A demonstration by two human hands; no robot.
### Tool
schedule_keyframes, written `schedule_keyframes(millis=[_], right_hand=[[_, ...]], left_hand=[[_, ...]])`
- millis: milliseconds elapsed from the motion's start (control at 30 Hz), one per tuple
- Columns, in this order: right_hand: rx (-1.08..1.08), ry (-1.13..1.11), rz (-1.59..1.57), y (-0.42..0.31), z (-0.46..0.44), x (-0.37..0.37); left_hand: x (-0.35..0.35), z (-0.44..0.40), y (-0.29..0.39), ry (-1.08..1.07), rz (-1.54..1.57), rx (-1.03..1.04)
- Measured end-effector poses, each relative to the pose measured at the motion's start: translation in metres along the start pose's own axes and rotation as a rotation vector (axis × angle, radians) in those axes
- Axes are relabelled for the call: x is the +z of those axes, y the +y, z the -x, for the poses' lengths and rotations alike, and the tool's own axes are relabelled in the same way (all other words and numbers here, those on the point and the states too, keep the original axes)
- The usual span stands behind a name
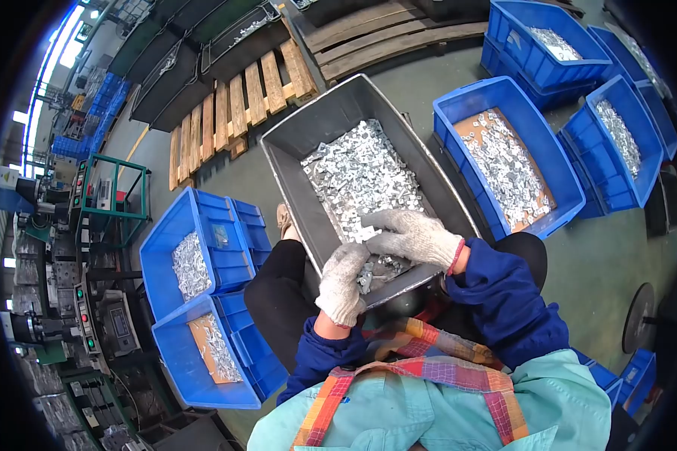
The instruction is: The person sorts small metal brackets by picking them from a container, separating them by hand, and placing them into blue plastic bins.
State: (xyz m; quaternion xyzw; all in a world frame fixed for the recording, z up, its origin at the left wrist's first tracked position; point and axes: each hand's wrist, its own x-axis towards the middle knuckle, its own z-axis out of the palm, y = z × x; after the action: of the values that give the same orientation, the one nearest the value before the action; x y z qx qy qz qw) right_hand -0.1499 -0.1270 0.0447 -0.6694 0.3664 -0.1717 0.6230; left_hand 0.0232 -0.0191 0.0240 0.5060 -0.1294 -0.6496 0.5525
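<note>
Both hands wear off-white knit gloves and work low in a black bin between my knees. Small shiny metal parts are heaped along its floor. My right hand reaches over the near part of the heap, its fingers and thumb bent around a few bright metal pieces. Close beside it, my left hand is curled with its fingertips by the right thumb; what lies inside its fingers is hidden. A smaller pile of parts sits in the near end of the bin, partly behind the gloves.
To the right stands a blue crate with similar parts on cardboard, and more stacked blue crates lie beyond it. Blue crates with parts are at the left. Wooden pallets and dark bins are ahead; machines line the far left.
</note>
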Motion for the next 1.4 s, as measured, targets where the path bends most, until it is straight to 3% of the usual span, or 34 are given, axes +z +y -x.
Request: schedule_keyframes(millis=[67,200,267,367,467,567,767,867,1000,1100,1133,1233,1267,1300,1367,1400], right_hand=[[0.091,-0.037,-0.172,0.003,0.0,0.0],[0.248,-0.073,-0.775,0.022,-0.006,0.01],[0.217,0.021,-0.969,0.015,0.0,0.016],[0.156,0.026,-0.569,0.021,-0.006,0.01],[-0.381,0.231,0.268,0.057,-0.017,0.01],[-0.256,0.235,0.216,0.041,-0.007,0.011],[0.257,-0.043,-0.083,-0.016,0.007,-0.005],[-0.068,0.116,0.26,0.011,0.0,0.003],[-0.095,0.399,0.412,0.008,0.001,0.004],[0.129,0.17,0.152,-0.004,0.0,-0.01],[0.275,0.013,-0.072,-0.015,0.003,-0.013],[0.329,-0.069,-0.179,-0.014,0.003,-0.005],[-0.041,0.037,-0.12,0.016,-0.006,0.003],[-0.4,0.171,-0.022,0.045,-0.014,0.011],[0.432,0.053,-0.845,0.002,-0.004,0.013],[0.457,0.042,-0.883,0.002,-0.003,0.014]], left_hand=[[-0.006,-0.004,-0.008,0.016,-0.128,0.064],[-0.004,-0.002,-0.006,-0.068,0.039,-0.047],[-0.002,-0.004,-0.011,-0.085,0.129,-0.052],[-0.007,-0.007,-0.014,-0.033,0.0,-0.01],[0.001,-0.002,-0.01,0.036,-0.059,-0.002],[0.009,0.001,-0.008,0.044,-0.138,0.032],[0.012,0.001,-0.007,0.095,-0.149,-0.011],[0.01,-0.001,-0.011,0.101,-0.139,0.021],[0.014,0.001,-0.008,0.134,-0.165,-0.011],[0.011,0.002,-0.008,0.105,-0.264,-0.006],[0.005,-0.001,-0.012,0.067,-0.292,0.012],[0.001,-0.004,-0.02,0.022,-0.29,0.008],[0.0,-0.004,-0.023,0.02,-0.275,-0.004],[-0.007,-0.009,-0.034,-0.016,-0.335,0.119],[-0.023,-0.02,-0.053,-0.073,-0.439,0.312],[-0.023,-0.021,-0.052,-0.091,-0.48,0.382]])
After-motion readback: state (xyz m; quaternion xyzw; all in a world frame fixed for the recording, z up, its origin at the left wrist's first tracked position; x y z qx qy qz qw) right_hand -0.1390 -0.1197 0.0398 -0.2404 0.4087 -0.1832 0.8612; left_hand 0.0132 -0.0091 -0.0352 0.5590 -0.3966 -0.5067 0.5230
